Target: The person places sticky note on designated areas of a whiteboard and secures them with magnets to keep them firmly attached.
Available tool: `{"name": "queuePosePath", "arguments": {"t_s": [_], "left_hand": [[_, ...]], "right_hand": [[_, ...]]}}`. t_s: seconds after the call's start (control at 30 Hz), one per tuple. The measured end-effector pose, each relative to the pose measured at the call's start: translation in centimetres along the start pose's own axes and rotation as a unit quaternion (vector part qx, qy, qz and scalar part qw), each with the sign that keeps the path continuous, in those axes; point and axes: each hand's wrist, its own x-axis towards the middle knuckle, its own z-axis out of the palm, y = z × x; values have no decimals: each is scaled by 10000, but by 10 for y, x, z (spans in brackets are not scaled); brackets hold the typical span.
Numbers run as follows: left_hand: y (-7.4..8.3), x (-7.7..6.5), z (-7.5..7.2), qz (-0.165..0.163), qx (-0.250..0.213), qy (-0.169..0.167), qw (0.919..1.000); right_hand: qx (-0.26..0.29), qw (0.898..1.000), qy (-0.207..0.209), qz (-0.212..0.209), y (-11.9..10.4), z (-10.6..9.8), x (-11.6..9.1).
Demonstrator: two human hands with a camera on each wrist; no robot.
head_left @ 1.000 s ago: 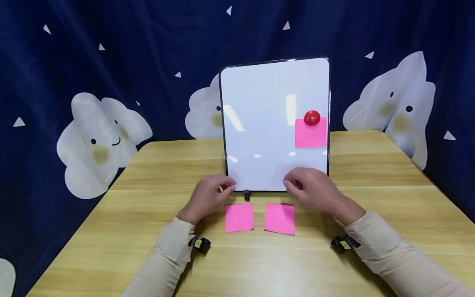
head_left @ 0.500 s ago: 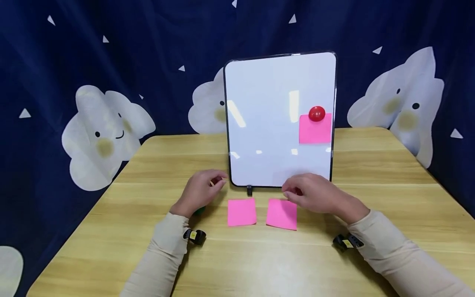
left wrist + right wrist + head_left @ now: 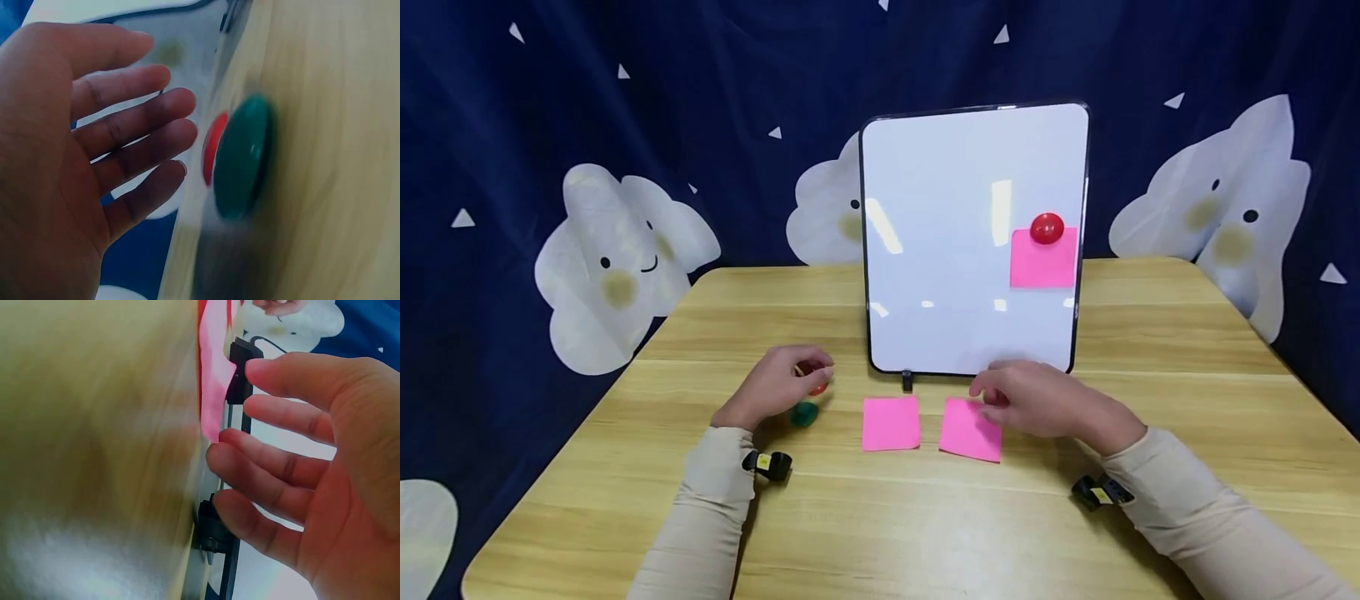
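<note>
My left hand [image 3: 775,387] hovers left of the whiteboard [image 3: 955,192], its fingers relaxed and holding nothing. Close by its fingertips lies a red round magnet [image 3: 818,388], partly hidden in the head view. Just nearer to me is a green round magnet [image 3: 804,414]; the left wrist view shows the green magnet [image 3: 244,159] in front of the red one. My right hand [image 3: 1037,402] holds nothing, its fingertips over the far edge of the right pink sticky note [image 3: 964,435]. Left of that lies another pink sticky note [image 3: 891,425].
A third pink sticky note [image 3: 1037,265] hangs on the board's right side under a red magnet [image 3: 1047,228]. The board stands upright on black feet [image 3: 907,382] on the wooden table [image 3: 887,517]. A dark blue curtain [image 3: 745,67] with clouds hangs behind.
My left hand has moved left, away from the board's lower corner, and the green and red magnets have come into view. The right hand has dropped slightly towards the right sticky note.
</note>
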Motion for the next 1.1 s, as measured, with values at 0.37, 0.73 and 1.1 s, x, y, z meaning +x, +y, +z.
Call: {"name": "queuePosePath", "arguments": {"t_s": [0.37, 0.73, 1.1], "left_hand": [[-12, -4, -8, -386, -94, -341, 9986], [-16, -10, -19, -868, -390, -921, 9912], [-8, -15, -20, -1090, -633, -1475, 9810]], "right_hand": [[-135, 9993, -235, 275, -3, 3, -1], [-252, 9992, -228, 218, 0, 6, 0], [-30, 9992, -335, 226, -4, 5, -2]]}}
